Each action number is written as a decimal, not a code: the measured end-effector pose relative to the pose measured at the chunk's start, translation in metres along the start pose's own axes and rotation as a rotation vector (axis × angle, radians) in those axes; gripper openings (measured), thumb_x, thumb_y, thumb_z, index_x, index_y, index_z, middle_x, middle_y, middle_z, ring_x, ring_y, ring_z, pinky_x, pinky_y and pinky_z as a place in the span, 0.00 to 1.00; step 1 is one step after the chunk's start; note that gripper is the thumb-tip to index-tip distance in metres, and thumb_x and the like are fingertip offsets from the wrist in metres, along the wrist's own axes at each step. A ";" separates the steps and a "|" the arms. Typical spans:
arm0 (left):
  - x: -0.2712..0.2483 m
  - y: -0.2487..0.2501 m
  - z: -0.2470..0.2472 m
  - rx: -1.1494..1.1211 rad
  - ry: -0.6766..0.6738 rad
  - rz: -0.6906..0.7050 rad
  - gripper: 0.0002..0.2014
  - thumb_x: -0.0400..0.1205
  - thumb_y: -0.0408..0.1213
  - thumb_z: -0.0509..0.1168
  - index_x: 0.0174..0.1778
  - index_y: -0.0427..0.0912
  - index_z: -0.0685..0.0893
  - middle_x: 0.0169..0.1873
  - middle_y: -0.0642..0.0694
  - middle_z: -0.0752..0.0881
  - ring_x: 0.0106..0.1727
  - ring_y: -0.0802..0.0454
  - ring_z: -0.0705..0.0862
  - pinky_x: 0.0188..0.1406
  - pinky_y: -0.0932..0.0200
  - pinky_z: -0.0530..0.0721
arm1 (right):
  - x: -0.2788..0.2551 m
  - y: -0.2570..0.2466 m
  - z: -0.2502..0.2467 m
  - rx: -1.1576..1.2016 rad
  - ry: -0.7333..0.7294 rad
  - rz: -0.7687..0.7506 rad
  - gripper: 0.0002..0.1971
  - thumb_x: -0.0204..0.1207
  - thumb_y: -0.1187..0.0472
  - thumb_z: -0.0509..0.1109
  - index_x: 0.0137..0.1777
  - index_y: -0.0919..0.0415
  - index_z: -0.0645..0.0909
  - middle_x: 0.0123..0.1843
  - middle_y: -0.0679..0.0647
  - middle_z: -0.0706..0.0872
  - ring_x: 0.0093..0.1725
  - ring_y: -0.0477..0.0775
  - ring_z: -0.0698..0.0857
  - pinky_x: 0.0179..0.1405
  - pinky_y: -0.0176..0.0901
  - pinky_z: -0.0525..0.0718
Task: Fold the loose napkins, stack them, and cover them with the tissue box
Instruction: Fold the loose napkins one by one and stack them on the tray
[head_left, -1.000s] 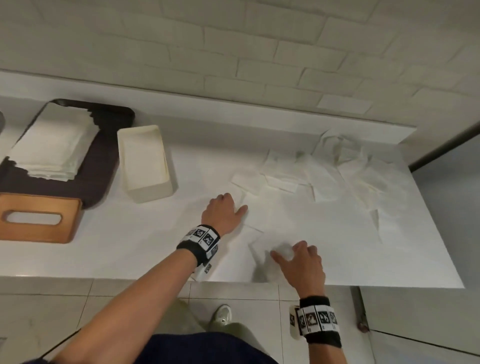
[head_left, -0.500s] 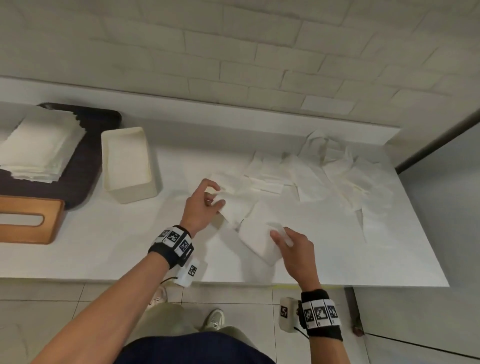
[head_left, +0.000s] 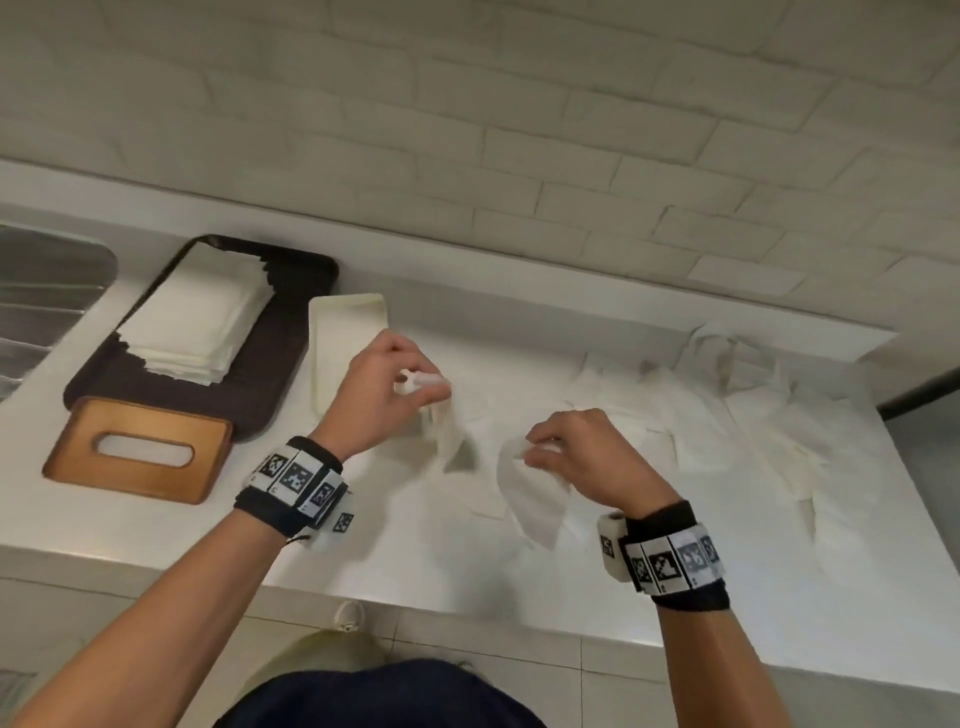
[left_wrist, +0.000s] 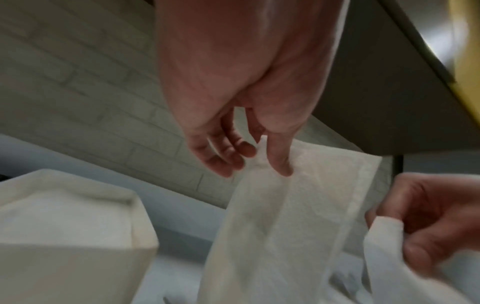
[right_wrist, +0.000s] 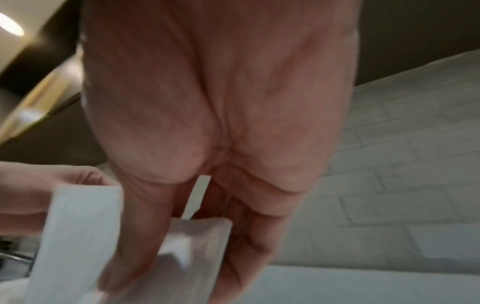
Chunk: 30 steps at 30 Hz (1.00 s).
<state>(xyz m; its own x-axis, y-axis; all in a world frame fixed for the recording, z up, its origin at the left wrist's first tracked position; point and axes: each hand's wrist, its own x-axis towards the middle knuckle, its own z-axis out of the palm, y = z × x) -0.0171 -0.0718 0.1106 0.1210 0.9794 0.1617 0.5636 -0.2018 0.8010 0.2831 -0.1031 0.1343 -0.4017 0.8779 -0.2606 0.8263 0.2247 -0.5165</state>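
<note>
Fingertips (left_wrist: 281, 168) of the left hand (head_left: 382, 395) and the right hand (head_left: 582, 454) are pinched on one napkin (left_wrist: 280, 236), held above the counter (head_left: 156, 525). Folding is judged under way; next, its edges must be matched, then laid on the stack (head_left: 197, 322).

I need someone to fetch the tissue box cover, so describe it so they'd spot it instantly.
Start at the dark tray on the counter's left. The tissue box cover lies at its near end. It is the only brown wooden thing there, with an oval slot in its top.
</note>
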 end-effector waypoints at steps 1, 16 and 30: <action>0.005 -0.004 -0.013 -0.014 0.042 -0.001 0.08 0.78 0.45 0.84 0.49 0.49 0.95 0.58 0.55 0.87 0.58 0.57 0.88 0.62 0.55 0.87 | 0.013 -0.014 -0.008 -0.010 -0.035 -0.031 0.04 0.82 0.55 0.83 0.55 0.49 0.95 0.49 0.42 0.94 0.45 0.36 0.85 0.50 0.33 0.76; 0.042 -0.080 -0.203 0.023 0.345 -0.164 0.13 0.83 0.46 0.80 0.36 0.54 0.84 0.27 0.60 0.87 0.32 0.70 0.85 0.35 0.76 0.76 | 0.269 -0.184 -0.037 -0.053 0.531 -0.179 0.09 0.87 0.58 0.72 0.62 0.44 0.89 0.55 0.49 0.95 0.56 0.55 0.92 0.55 0.51 0.90; 0.075 -0.105 -0.227 -0.078 0.304 -0.161 0.24 0.79 0.54 0.82 0.37 0.39 0.79 0.25 0.49 0.69 0.31 0.52 0.66 0.35 0.55 0.70 | 0.220 -0.124 0.143 -0.248 0.477 -0.412 0.09 0.78 0.66 0.82 0.50 0.49 0.93 0.48 0.43 0.96 0.47 0.46 0.93 0.76 0.54 0.83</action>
<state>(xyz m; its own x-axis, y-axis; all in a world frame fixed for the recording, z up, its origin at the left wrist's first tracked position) -0.2526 0.0246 0.1698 -0.2195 0.9580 0.1843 0.4905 -0.0549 0.8697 0.0357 0.0022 0.0243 -0.5322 0.7774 0.3353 0.7322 0.6215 -0.2788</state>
